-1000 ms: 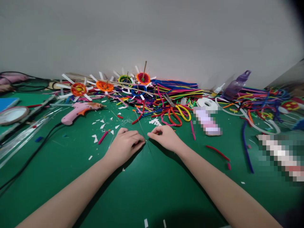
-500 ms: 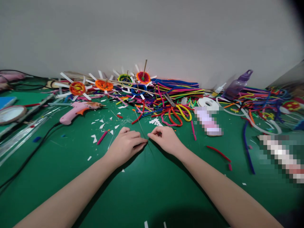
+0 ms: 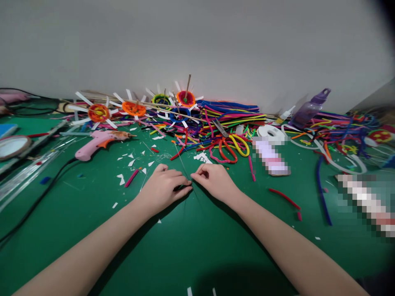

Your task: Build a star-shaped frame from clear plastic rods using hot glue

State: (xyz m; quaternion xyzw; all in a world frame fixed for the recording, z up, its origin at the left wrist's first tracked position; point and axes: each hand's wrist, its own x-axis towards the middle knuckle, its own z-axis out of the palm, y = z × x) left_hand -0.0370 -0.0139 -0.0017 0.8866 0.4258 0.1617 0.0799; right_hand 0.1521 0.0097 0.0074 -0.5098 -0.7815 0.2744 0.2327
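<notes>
At the middle of the green table (image 3: 197, 255), my two hands meet almost fingertip to fingertip. A fine, pale strand (image 3: 183, 161) like thin wire or fishing line runs slantwise between them. My left hand (image 3: 168, 185) is closed in a pinch where the strand passes, thumb low and fingers above. My right hand (image 3: 214, 181) is also pinched, thumb against curled forefinger, its tips right at the strand. How firmly each grips it is too small to see. Beyond the hands lie white paper scraps (image 3: 202, 157) and red and yellow-handled scissors (image 3: 228, 148).
A pink glue gun (image 3: 95, 144) with a black cord lies left. Along the wall sit pinwheel-like pieces with white strips (image 3: 133, 108) and a heap of pipe cleaners (image 3: 231, 109). To the right are a white tape roll (image 3: 271, 134), a purple bottle (image 3: 308, 111) and blurred-out items.
Both hands stay nearly in place. My left thumb and fingers have parted slightly, showing a small gap behind their tips. The view has shifted a little.
</notes>
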